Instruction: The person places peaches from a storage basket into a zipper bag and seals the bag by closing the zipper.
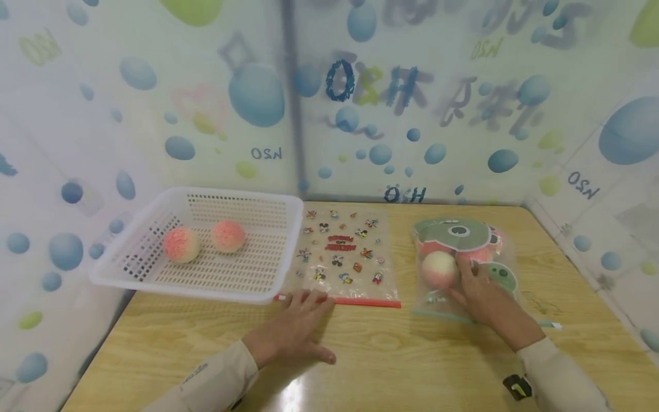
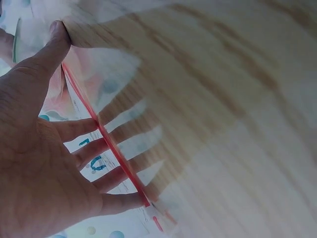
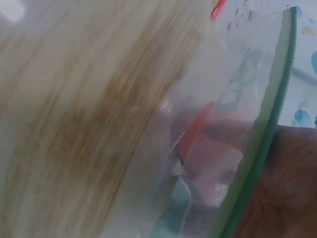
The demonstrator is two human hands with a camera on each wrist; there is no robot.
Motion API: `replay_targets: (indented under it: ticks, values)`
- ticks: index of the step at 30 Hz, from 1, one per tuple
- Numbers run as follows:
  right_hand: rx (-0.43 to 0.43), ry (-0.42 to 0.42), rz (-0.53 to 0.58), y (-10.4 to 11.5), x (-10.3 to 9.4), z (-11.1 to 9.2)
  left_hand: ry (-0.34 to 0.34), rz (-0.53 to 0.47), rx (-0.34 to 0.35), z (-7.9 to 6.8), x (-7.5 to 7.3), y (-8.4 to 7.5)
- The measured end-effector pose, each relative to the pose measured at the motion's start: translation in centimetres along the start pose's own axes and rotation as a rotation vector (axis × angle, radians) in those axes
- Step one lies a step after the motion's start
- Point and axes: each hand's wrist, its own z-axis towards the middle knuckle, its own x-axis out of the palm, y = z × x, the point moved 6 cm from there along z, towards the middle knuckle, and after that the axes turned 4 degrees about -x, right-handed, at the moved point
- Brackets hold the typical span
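At the near edge, pale sleeves point(image 1: 211, 377), with a dark object point(image 1: 517, 387) beside the right cuff. Over the wooden table point(image 1: 386, 366), left hand point(image 1: 293, 327) palm down, fingers nearly straight and fanned, thumb out sideways, fingertips at the red zip point(image 1: 365, 302) of a clear bag point(image 1: 337, 246); nothing in its grasp. Through the mouth of a bag printed with green cartoon heads point(image 1: 458, 232), right hand point(image 1: 484, 294), with a green zip strip point(image 3: 275, 104) across it in the right wrist view. Fingers and thumb beside a cream-and-pink ball point(image 1: 439, 269) inside; impossible to tell if gripping or only touching. Behind that ball, more pink rounded pieces point(image 1: 479, 256), partly hidden by print, count unclear.

In the middle, the clear bag, flat, with small cartoon figures and red lettering. Just left, a white slotted basket point(image 1: 292, 234) with two pink-and-cream balls inside, one left point(image 1: 182, 245), one right point(image 1: 228, 236), near but apart. Beyond everything, a pale wall point(image 1: 448, 68) with blue and green spots.
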Motion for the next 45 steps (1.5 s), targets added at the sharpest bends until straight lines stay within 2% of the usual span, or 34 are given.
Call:
replay_targets:
  ticks: [13, 17, 22, 25, 27, 28, 30, 32, 34, 35, 37, 39, 42, 45]
  values:
    - [-0.044, -0.017, 0.001, -1.8, 1.2, 2.8, -0.007, 0.015, -0.006, 0.0, 0.1, 0.1]
    - [-0.001, 0.014, 0.026, -2.3, 1.5, 3.6, -0.019, 0.024, 0.006, -0.1, 0.0, 0.0]
    - [0.110, 0.112, 0.093, -3.5, 2.6, 4.4, -0.016, 0.012, -0.001, -0.1, 0.0, -0.1]
    - [0.136, 0.109, 0.117, -3.8, 2.9, 4.5, -0.011, -0.001, -0.010, -0.2, 0.1, -0.1]
    - [0.077, 0.059, 0.107, -3.6, 2.7, 4.3, -0.010, -0.008, -0.010, -0.2, 0.2, -0.1]
    - [0.003, 0.039, 0.072, -3.2, 2.6, 4.2, -0.010, -0.012, -0.011, -0.2, 0.2, -0.1]
    - [-0.183, -0.011, -0.097, -2.4, 2.3, 3.6, -0.012, -0.011, -0.008, -0.2, 0.1, -0.1]
    - [-0.328, -0.089, -0.195, -1.8, 2.0, 2.7, -0.015, -0.009, -0.002, -0.2, 0.0, -0.1]
    - [-0.370, -0.150, -0.225, -1.6, 1.8, 1.8, -0.012, -0.004, -0.001, -0.1, 0.0, -0.1]
    - [-0.346, -0.162, -0.199, -1.7, 1.7, 1.5, -0.009, -0.002, -0.002, -0.1, 0.0, -0.1]
    - [-0.259, -0.182, -0.059, -2.2, 1.7, 1.0, -0.003, -0.004, -0.004, -0.1, 0.0, -0.1]
    - [-0.163, -0.153, 0.022, -2.7, 2.0, 0.6, 0.008, -0.008, -0.010, -0.1, 0.0, 0.0]
    - [-0.079, -0.082, 0.063, -2.9, 2.5, 0.0, 0.017, -0.016, -0.010, -0.1, 0.1, 0.0]
    - [-0.036, -0.026, 0.076, -2.9, 2.6, -0.5, 0.020, -0.022, -0.009, -0.1, 0.2, -0.1]
